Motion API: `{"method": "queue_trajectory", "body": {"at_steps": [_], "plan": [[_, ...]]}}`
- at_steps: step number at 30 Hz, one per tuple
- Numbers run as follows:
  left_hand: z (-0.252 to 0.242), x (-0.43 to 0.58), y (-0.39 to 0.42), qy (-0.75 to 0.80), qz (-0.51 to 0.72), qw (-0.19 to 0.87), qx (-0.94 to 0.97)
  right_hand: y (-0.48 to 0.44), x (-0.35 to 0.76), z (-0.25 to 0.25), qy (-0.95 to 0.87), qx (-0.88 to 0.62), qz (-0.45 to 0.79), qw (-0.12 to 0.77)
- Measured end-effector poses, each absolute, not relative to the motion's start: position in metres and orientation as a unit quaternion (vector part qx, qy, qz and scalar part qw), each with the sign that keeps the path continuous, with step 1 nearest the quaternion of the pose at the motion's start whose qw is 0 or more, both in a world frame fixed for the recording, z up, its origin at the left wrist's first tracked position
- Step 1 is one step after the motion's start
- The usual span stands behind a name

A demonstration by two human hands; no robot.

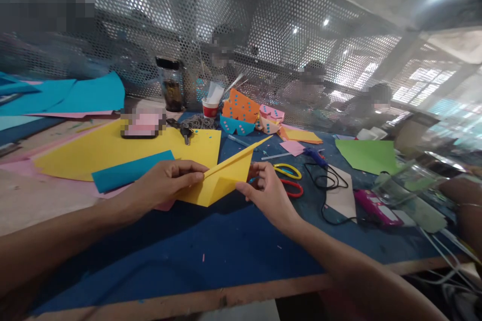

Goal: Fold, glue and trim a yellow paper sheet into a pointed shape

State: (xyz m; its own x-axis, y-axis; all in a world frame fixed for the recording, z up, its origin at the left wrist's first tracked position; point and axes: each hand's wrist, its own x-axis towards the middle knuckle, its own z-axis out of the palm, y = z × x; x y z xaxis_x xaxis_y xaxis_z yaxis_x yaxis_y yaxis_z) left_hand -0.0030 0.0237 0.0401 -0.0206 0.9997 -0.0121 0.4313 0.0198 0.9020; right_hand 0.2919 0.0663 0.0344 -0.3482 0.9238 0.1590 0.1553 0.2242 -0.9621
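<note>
Both my hands hold a yellow sheet of paper [222,180] in the air above the blue table top, its upper edge folded over into a narrow strip. My left hand [181,176] pinches the fold at the left end between thumb and fingers. At the right side, my right hand [265,188] grips the sheet with the thumb in front and the fingers curled behind. Just beyond my right hand lie scissors with yellow and red handles [291,189], partly hidden by it. A blue paper strip [131,171] lies beside my left wrist.
Large yellow paper [196,148] with keys [186,133] and a phone [141,130] lies left. Behind stand a jar [172,88], a red-white cup [211,107] and folded orange paper [241,105]. Right are a glue gun [315,156], its cord, a magenta power strip [377,207] and another person's arm [465,200].
</note>
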Motion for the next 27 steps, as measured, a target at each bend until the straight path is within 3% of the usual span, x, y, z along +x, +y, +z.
{"method": "queue_trajectory", "body": {"at_steps": [6, 27], "plan": [[0.033, -0.003, 0.021, 0.611, 0.35, 0.402, 0.585, 0.063, 0.285, 0.041, -0.654, -0.347, 0.609, 0.284], [0.032, -0.002, 0.02, 0.588, 0.328, 0.432, 0.6, 0.063, 0.286, 0.048, -0.65, -0.375, 0.592, 0.293]]}}
